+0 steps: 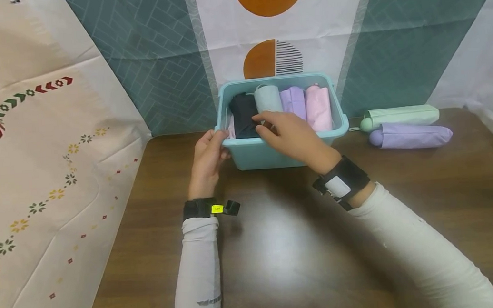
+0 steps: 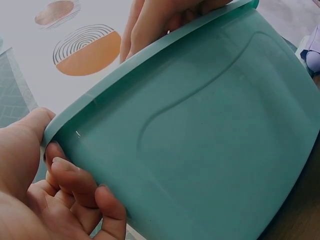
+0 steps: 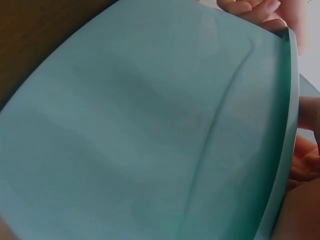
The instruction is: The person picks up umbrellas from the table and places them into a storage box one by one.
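A light teal plastic bin (image 1: 268, 153) stands at the back of the table, holding compact folded umbrellas side by side: a black one (image 1: 243, 111), a pale blue-grey one (image 1: 268, 98), a purple one (image 1: 294, 102) and a pink one (image 1: 318, 108). My left hand (image 1: 207, 159) pinches the bin's front left corner, thumb over the rim and fingers beneath it. Over the front rim reaches my right hand (image 1: 290, 134), its fingers loosely bent at the black umbrella's right side. Whether they touch it is hard to tell. In the right wrist view the bin wall hides most of its fingers.
To the right of the bin, a green folded umbrella (image 1: 402, 116) and a purple folded umbrella (image 1: 412, 135) lie on the wooden table (image 1: 280, 266). A patterned cloth (image 1: 145, 61) hangs behind the bin, and a cream printed cloth (image 1: 38, 187) borders the left side.
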The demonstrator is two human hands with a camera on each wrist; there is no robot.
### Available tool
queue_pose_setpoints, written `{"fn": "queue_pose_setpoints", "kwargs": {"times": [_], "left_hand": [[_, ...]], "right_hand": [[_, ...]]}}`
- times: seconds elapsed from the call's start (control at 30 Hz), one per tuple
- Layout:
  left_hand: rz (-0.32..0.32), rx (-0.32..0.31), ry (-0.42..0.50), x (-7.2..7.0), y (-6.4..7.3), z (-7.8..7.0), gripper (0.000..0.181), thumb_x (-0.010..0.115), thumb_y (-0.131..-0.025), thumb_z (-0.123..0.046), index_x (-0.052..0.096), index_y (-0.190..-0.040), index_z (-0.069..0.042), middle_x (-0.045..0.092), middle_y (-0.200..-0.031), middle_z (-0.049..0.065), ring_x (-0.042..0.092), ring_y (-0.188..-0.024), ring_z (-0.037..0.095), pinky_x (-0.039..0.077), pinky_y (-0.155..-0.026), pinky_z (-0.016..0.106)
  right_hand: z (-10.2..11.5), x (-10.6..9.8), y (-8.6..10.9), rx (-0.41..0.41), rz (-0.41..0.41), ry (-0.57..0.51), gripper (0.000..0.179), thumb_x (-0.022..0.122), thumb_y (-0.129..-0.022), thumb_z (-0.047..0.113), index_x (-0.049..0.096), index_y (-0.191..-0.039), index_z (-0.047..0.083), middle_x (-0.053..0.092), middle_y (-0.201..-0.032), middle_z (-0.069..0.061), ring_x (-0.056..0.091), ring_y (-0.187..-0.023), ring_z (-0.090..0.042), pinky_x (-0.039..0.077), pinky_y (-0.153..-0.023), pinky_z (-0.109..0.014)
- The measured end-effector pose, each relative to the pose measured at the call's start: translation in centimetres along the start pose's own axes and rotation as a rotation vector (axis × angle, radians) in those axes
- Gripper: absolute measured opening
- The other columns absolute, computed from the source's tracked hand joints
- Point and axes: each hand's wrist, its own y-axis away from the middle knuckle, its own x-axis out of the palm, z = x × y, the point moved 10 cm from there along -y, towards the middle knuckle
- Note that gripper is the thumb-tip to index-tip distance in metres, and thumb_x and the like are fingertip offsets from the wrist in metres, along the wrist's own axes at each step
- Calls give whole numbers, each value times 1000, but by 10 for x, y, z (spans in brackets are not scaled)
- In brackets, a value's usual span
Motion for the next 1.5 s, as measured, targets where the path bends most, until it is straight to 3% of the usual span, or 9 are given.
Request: {"fn": "queue_pose_setpoints", "kwargs": {"times": [0.2,0.43,0.63,0.73,0.93,1.07,1.3,1.5], "left_hand": [[7,-8,-22,3,0,1,21,63,-90,-20,50,-82,-5,40,-64,3,38,-52,16,39,-57,27],[-1,-4,-19,1,0,0,21,62,-90,-20,50,-82,-5,40,-64,2,39,-51,14,39,-57,27],[-6,-2,-27,-1,0,0,20,61,-91,-20,50,-83,-5,40,-65,3,39,-51,14,39,-58,30],[-6,-11,-27,-1,-1,2,21,62,-90,-20,50,-83,-5,40,-65,3,39,-52,15,39,-59,30],[-4,-34,-39,1,1,9,20,62,-91,-22,51,-87,-5,42,-68,4,39,-56,20,40,-60,30],[-4,-37,-37,2,2,10,20,62,-91,-22,52,-88,-5,42,-68,4,39,-55,19,40,-60,29],[3,-33,-29,2,2,6,20,62,-92,-23,52,-89,-5,42,-69,4,40,-55,17,40,-60,29],[1,-36,-36,0,0,2,20,62,-92,-23,53,-89,-5,43,-68,4,41,-53,15,40,-61,31]], "right_hand": [[2,-7,14,-28,-46,8,36,49,-101,35,60,-130,18,62,-116,4,58,-95,-12,46,-81,-32],[5,-18,28,-103,-113,-98,25,53,-99,30,66,-118,20,60,-109,12,53,-97,-6,44,-85,-28],[5,-23,42,-137,-158,-196,23,54,-100,28,67,-116,20,58,-109,15,53,-100,-4,43,-87,-29],[6,-25,50,-164,-192,-237,21,56,-99,24,67,-116,18,59,-111,12,53,-103,-5,42,-89,-29],[28,-36,69,-240,-262,-276,20,62,-91,0,67,-109,4,62,-109,-5,55,-105,-18,42,-91,-32],[27,-37,74,-251,-289,-288,21,61,-91,-1,67,-110,4,62,-112,-6,55,-108,-21,42,-92,-33],[23,-52,85,-286,-365,-446,24,61,-89,-7,69,-110,1,64,-111,-9,58,-107,-23,44,-89,-34],[19,-61,92,-273,-401,-479,23,60,-88,-9,69,-108,0,65,-107,-9,59,-103,-22,45,-86,-33]]}}
